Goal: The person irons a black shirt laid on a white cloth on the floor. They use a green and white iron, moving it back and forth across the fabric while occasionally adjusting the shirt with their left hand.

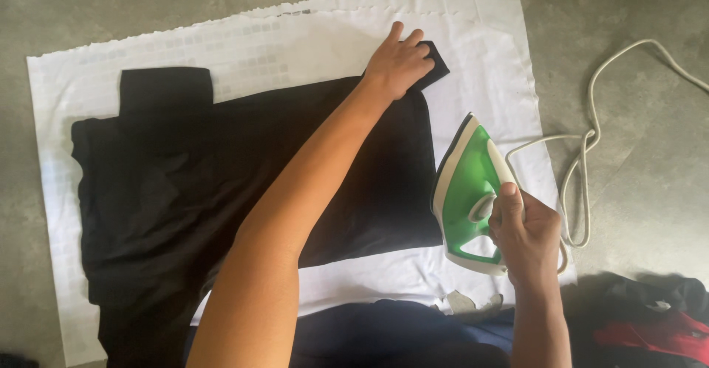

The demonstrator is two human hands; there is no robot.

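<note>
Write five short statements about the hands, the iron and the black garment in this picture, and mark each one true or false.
1. The right hand has its grip on the handle of the green and white iron. True.
2. The left hand lies flat at the far corner of the black garment. True.
3. The garment is spread straight on the bare floor. False: it lies on a white cloth.
4. The iron's cord is black. False: it is pale, looping on the grey floor.
5. The iron sits in the middle of the garment. False: it is at the garment's right edge.
</note>
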